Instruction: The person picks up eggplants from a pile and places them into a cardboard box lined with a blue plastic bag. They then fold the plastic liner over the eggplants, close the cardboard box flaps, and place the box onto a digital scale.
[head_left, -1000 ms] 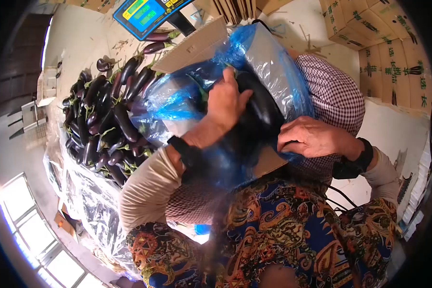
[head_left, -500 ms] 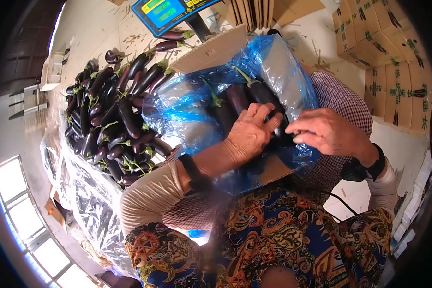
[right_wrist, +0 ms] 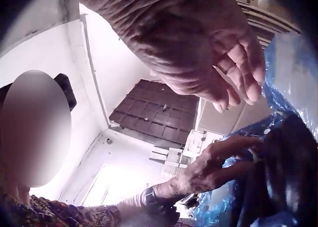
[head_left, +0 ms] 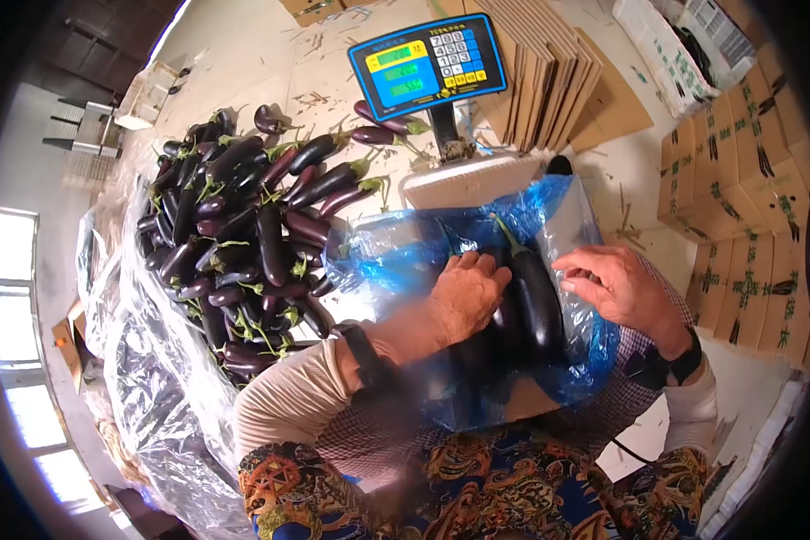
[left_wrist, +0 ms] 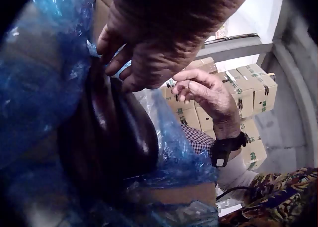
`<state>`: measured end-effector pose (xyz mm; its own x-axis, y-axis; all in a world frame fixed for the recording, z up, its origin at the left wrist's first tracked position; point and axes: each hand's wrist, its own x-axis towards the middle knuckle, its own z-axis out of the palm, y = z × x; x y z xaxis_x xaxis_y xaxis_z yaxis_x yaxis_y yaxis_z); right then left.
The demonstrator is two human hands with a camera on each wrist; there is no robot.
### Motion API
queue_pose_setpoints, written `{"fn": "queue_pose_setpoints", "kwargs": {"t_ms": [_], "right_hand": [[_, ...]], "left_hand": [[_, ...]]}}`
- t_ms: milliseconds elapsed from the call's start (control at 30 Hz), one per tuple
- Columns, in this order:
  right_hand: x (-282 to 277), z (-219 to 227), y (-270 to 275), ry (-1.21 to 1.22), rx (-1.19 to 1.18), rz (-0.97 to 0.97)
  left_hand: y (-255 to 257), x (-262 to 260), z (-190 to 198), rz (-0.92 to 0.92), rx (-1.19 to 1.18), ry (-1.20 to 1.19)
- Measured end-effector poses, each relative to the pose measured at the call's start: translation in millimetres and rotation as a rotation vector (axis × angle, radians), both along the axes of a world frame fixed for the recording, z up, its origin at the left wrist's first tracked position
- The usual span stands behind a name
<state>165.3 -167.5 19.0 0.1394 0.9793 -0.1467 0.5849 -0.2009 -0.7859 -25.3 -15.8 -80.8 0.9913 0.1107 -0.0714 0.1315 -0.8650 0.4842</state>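
Note:
My left hand [head_left: 466, 297] bends over the upper ends of the eggplants in a cardboard box [head_left: 504, 400] lined with a blue plastic bag [head_left: 396, 261]. Its fingers hold the neck of a purplish eggplant [left_wrist: 102, 107]. Beside that one lies a large dark eggplant [head_left: 535, 306], green stem pointing away from me. My right hand [head_left: 614, 290] hovers at the bag's right side, fingers loosely bent with nothing in them. In the right wrist view, its palm and fingers show above the blue lining. The lower eggplants in the box are partly hidden.
On the left lies a big heap of eggplants [head_left: 234, 234] beside clear plastic sheeting [head_left: 153, 396]. A digital scale display [head_left: 427, 67] stands behind the box. Flattened cardboard [head_left: 540, 81] leans at the back, and printed cartons [head_left: 738, 171] are stacked on the right.
The head view has shifted, bringing the whole scale display into sight. My left hand moved from the eggplants' lower part to their upper ends. My right hand left the bag's edge and rose slightly.

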Motion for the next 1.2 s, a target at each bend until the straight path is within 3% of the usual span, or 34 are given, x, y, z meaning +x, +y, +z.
{"fn": "queue_pose_setpoints", "kwargs": {"t_ms": [300, 800, 1067, 1100, 1133, 1200], "right_hand": [[1, -22, 1, 0.026, -0.084, -0.037], [-3, -29, 3, -0.020, -0.110, 0.014], [-5, -30, 6, 0.034, -0.165, -0.064], [-6, -29, 6, 0.050, -0.195, -0.082], [-4, -28, 8, 0.030, -0.154, -0.085], [-2, -31, 7, 0.026, -0.150, -0.109]], "left_hand": [[3, 5, -4, -0.042, 0.018, 0.085], [3, 15, -15, -0.068, -0.069, -0.064], [3, 42, -38, -0.186, -0.112, 0.028], [2, 50, -48, -0.237, -0.073, 0.078], [9, 66, -36, -0.320, -0.153, 0.274], [10, 83, -34, -0.315, -0.152, 0.307]]}}
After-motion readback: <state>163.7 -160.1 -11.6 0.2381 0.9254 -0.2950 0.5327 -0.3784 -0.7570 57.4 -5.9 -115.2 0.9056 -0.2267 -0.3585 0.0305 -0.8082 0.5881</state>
